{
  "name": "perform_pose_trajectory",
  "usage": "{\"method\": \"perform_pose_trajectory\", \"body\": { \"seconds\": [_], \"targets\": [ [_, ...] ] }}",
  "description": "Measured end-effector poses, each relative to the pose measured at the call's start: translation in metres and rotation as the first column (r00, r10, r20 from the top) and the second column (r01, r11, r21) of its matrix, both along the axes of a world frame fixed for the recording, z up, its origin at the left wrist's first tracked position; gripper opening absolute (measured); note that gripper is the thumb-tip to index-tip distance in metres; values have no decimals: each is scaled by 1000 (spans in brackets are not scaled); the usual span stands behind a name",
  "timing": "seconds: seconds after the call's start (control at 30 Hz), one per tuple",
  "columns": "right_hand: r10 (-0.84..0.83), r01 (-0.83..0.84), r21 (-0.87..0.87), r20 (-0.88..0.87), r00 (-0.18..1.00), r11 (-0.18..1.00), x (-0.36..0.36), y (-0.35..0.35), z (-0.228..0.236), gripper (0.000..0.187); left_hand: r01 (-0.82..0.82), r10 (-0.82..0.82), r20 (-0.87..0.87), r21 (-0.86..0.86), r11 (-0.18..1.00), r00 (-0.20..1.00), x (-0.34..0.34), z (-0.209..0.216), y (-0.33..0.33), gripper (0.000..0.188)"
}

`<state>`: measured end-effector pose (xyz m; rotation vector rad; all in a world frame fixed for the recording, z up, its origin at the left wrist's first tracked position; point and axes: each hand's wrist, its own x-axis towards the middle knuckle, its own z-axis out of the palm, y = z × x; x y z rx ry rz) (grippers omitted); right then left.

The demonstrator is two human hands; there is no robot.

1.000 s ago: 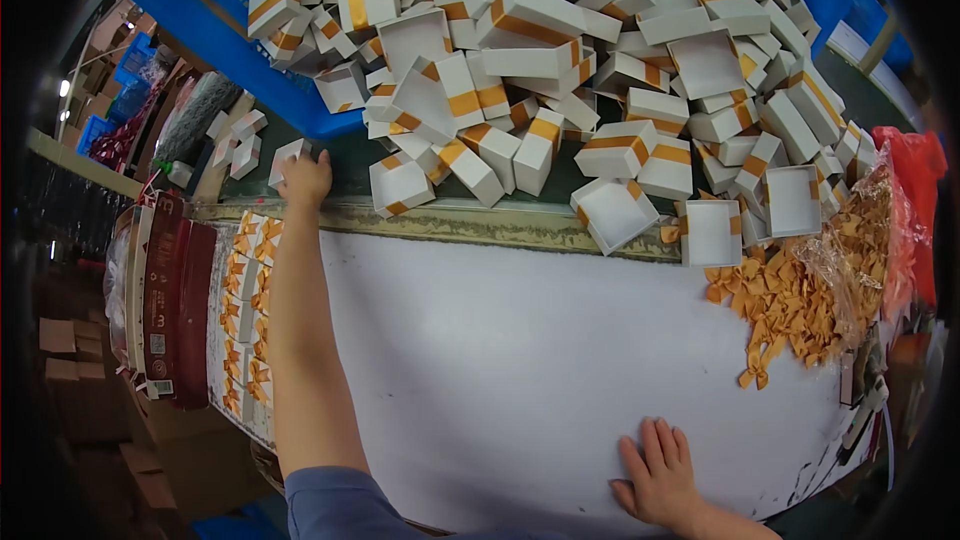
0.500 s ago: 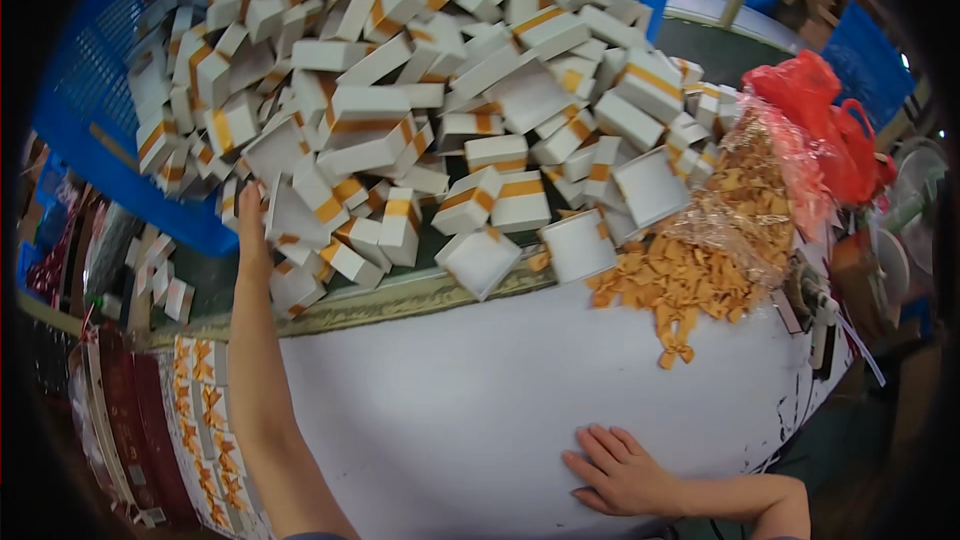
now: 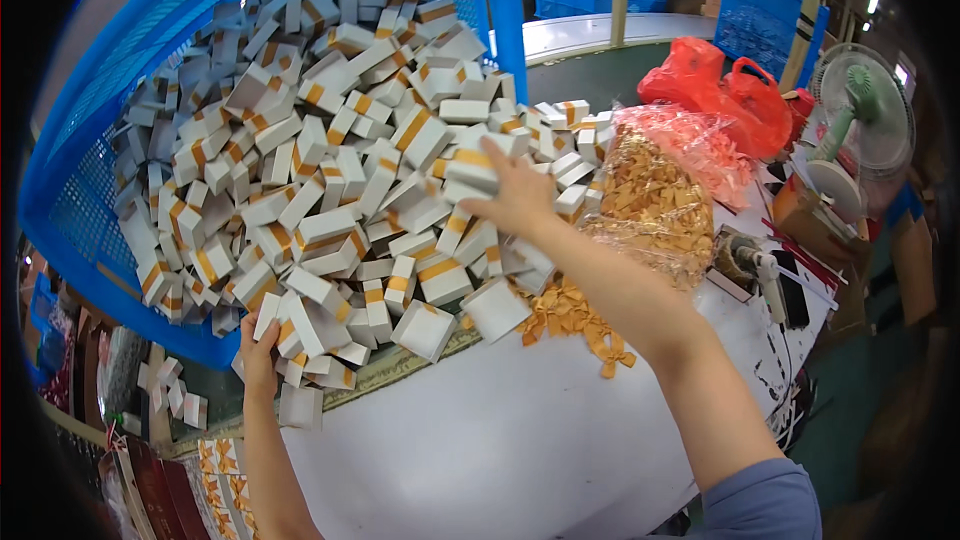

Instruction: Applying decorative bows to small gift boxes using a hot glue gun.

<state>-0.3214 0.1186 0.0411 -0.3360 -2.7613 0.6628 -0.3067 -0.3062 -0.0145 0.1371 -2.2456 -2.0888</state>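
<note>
A large heap of small white boxes [image 3: 325, 225], many with a gold ribbon band, spills from a blue crate onto the table. At the heap's near left edge, my left hand [image 3: 259, 348] has thumb and fingers around the end of a white box [image 3: 266, 316]. My right hand [image 3: 518, 198] reaches over the heap's right side, thumb and fingers spread around a gold-banded white box [image 3: 470, 170]. Several white box parts stand open side up at the heap's front, among them an open box [image 3: 496, 310]. Gold ribbon bows [image 3: 570, 318] lie loose just right of it.
The blue crate [image 3: 75, 225] lies tipped behind the heap. A clear plastic bag of gold bows [image 3: 650, 195] and a red plastic bag [image 3: 715, 90] stand right. Bow-topped boxes [image 3: 222, 485] sit lower left of the white table [image 3: 430, 450]. A fan [image 3: 862, 105] stands far right.
My right hand has gone from the white tabletop up to the heap's right side, around a box. My left hand stays at the heap's left edge. The view has shifted, showing more crate.
</note>
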Motion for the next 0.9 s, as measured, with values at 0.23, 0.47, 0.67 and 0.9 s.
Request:
{"method": "perform_pose_trajectory", "body": {
  "seconds": [0.23,0.47,0.67,0.9],
  "targets": [
    [296,-338,-34,-408,864,940,33,-33,-11,89,179,-180,7,-84,980,984,27,-4,45,54],
    [561,-567,155,-491,667,809,77,-83,-33,68,202,-286,-219,-339,919,933,82,1,88,57],
    [558,-627,-98,-365,745,773,136,-90,-65,57,-91,-365,-363,-805,586,857,145,7,120,61],
    [493,-621,-303,-405,770,723,186,-65,-70,53,-3,-418,-362,-759,651,833,204,5,136,63]
  ]
}}
